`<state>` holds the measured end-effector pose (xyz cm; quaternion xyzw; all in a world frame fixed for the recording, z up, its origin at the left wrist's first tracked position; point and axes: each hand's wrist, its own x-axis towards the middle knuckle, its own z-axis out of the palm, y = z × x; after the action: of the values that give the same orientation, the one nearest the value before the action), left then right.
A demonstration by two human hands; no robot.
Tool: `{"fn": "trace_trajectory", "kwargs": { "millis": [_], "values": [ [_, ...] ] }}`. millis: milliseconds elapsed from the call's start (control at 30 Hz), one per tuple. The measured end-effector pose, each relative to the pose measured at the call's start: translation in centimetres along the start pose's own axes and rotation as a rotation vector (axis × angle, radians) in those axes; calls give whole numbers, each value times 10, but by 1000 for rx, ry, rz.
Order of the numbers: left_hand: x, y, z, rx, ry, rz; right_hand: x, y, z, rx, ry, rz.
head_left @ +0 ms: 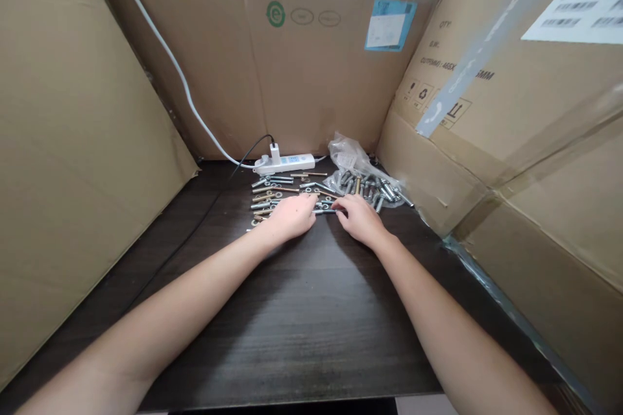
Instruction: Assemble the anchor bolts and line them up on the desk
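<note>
Several metal bolts (275, 190), some silver and some brass-coloured, lie in rough rows with loose washers on the dark table. My left hand (293, 215) rests over the near rows, its fingers curled down and closed; whatever they hold is hidden. Just to the right, my right hand (361, 219) has thumb and forefinger pinched at the right end of a silver bolt (325, 211). That bolt lies crosswise between both hands. Behind my right hand, a clear plastic bag (348, 154) lies open with a pile of silver bolts (387, 190) spilling from it.
A white power strip (296, 162) with a plugged-in charger (275, 153) sits at the back. A black cable (204, 217) crosses the table's left side, and a white cord (168, 52) hangs above. Cardboard boxes (311, 78) wall in the back, left and right.
</note>
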<state>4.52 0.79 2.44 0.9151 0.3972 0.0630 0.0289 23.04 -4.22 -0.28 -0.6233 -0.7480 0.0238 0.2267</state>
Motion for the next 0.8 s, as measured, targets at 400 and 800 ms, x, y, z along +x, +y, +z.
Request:
{"fn": "trace_trajectory", "kwargs": {
  "millis": [400, 800],
  "values": [
    [0, 39, 23, 52, -31, 205, 2, -2, -3, 31, 99, -26],
    [4, 29, 18, 20, 32, 268, 1, -2, -6, 84, 179, -32]
  ]
}}
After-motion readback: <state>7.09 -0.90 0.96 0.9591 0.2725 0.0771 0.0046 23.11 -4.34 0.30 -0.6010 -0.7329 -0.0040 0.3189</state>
